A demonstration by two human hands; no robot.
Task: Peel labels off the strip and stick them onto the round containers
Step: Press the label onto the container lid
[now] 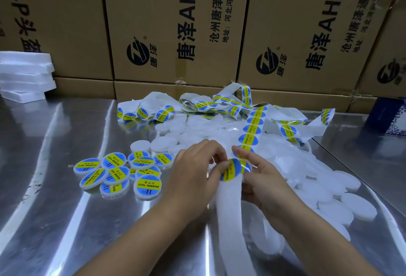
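- Blue-and-yellow label (233,169) pinched between fingers (219,171) of left hand (195,172), partly lifted off white strip (229,205).
- Right hand (261,179) fingers closed on strip just beside label, thumb on top.
- Bare backing running from fingers toward camera; labelled run (252,129) leading away behind fingers into tangled heap.
- Unlabelled white round containers (325,190) piled beneath and right of fingers.
- Labelled containers (120,173) clustered left of left hand on steel worktop (55,198).
- Cardboard boxes (175,25) stacked well behind fingers.
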